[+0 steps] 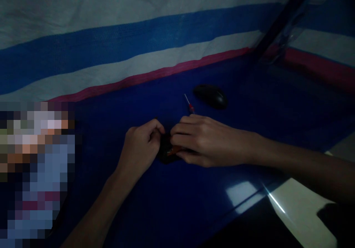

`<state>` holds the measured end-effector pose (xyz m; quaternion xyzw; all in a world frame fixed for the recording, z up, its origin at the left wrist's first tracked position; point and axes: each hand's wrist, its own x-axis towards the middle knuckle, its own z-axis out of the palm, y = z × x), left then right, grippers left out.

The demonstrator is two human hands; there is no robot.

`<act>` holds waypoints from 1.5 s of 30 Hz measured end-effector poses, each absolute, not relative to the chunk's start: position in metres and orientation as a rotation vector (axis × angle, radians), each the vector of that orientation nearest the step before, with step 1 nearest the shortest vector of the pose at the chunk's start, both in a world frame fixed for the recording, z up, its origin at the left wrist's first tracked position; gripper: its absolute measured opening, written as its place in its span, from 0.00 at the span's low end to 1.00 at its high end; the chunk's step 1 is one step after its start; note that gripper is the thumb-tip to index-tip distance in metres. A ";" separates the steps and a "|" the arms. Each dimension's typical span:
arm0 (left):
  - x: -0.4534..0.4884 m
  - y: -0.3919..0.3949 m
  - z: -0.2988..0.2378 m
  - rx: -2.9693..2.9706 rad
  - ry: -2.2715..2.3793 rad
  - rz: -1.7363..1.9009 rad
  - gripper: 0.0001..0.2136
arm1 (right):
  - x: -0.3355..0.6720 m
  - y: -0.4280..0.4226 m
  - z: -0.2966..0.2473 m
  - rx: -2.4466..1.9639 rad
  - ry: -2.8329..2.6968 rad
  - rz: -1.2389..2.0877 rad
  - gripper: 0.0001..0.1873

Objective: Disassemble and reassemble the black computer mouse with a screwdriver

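My left hand [144,138] is closed, its curled fingers holding the left side of a small black casing [165,155] low over the blue tabletop. An orange-brown strip that looks like a circuit board [174,150] shows inside the casing. From the right, my right hand [203,140] reaches over it with bent fingers, thumb and fingertips pinched at the board's edge. Much of the casing and board is hidden under that hand. Just beyond my right knuckles lies a screwdriver [190,106] with a metal shaft and a red collar; its handle is mostly covered.
A black computer mouse [210,96] rests behind the screwdriver. At the left stands a blurred-out screen-like object [52,174]. Striped cloth [133,37] hangs along the back, and a dark pole [283,18] rises at the right. The blue table's [155,203] front edge runs lower right.
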<state>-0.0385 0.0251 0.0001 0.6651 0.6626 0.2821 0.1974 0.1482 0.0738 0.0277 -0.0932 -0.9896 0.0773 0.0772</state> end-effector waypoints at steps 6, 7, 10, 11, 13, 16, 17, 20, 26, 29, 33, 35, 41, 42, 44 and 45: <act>-0.038 0.023 0.000 1.832 1.868 0.790 0.10 | 0.149 0.075 0.029 -0.299 -2.996 0.292 0.08; -0.038 0.023 0.000 1.824 1.881 0.800 0.10 | 0.149 0.075 0.029 -0.309 -3.004 0.331 0.08; -0.038 0.022 -0.001 1.827 1.909 0.859 0.10 | 0.150 0.076 0.029 -0.326 -3.012 0.379 0.09; -0.039 0.023 -0.002 1.828 1.906 0.881 0.10 | 0.150 0.077 0.029 -0.326 -3.017 0.373 0.09; -0.039 0.023 -0.002 1.832 1.885 0.897 0.10 | 0.151 0.077 0.029 -0.316 -3.026 0.364 0.09; -0.038 0.024 -0.002 1.870 1.848 0.856 0.12 | 0.151 0.078 0.030 -0.275 -3.027 0.376 0.10; -0.037 0.024 -0.002 1.885 1.840 0.845 0.12 | 0.151 0.079 0.030 -0.258 -3.026 0.379 0.10; -0.036 0.024 -0.001 1.907 1.835 0.841 0.13 | 0.150 0.079 0.031 -0.215 -3.042 0.358 0.10; -0.036 0.024 -0.001 1.921 1.845 0.821 0.12 | 0.148 0.077 0.030 -0.179 -3.064 0.277 0.10; -0.036 0.024 -0.001 1.913 1.849 0.856 0.12 | 0.153 0.082 0.036 -0.187 -2.990 0.269 0.12; -0.036 0.022 -0.002 1.858 1.873 0.933 0.12 | 0.172 0.111 0.047 -0.578 -2.816 0.163 0.14; -0.036 0.022 -0.003 1.842 1.881 0.981 0.11 | 0.184 0.132 0.047 -0.911 -2.753 0.004 0.15; -0.037 0.021 -0.003 1.853 1.890 1.097 0.11 | 0.195 0.167 0.022 -1.381 -2.758 -0.074 0.25; -0.037 0.021 -0.003 1.850 1.893 1.105 0.11 | 0.194 0.167 0.018 -1.408 -2.776 -0.036 0.26; -0.038 0.021 -0.003 1.847 1.901 1.116 0.10 | 0.191 0.167 0.013 -1.436 -2.776 -0.002 0.25; -0.038 0.020 -0.004 1.848 1.903 1.117 0.10 | 0.189 0.167 0.012 -1.448 -2.759 -0.006 0.24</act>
